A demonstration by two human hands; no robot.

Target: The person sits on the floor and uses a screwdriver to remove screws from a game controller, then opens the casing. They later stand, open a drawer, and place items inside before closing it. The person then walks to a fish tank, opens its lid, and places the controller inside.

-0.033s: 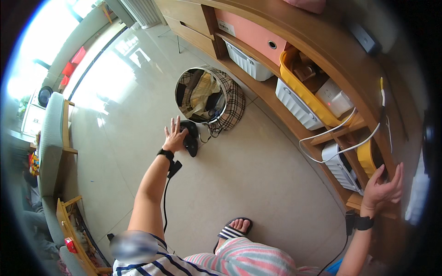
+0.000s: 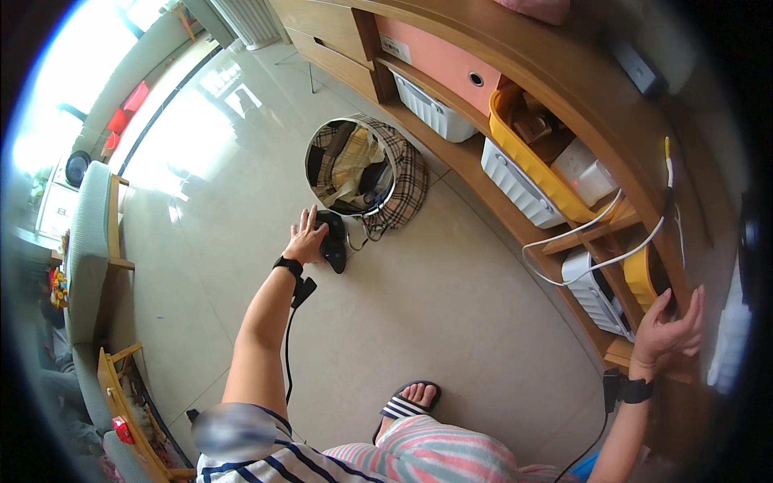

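My left hand reaches out over the floor with its fingers spread, its thumb at the edge of a black game controller. Whether it presses on the controller I cannot tell. Just beyond stands a plaid fabric basket with a yellowish cloth and dark items inside. A cable runs between the controller and the basket. At the right, my right hand rests by the end of the wooden cabinet, fingers apart and nothing visible in the palm. Both wrists wear black straps with cables.
White bins and a yellow tray sit in the cabinet. A white cable loops out in front of it. To the left stand a grey sofa and a small wooden frame. My sandalled foot is on the tiled floor.
The fingers of my left hand lean very slightly toward each other. Everything else looks the same.
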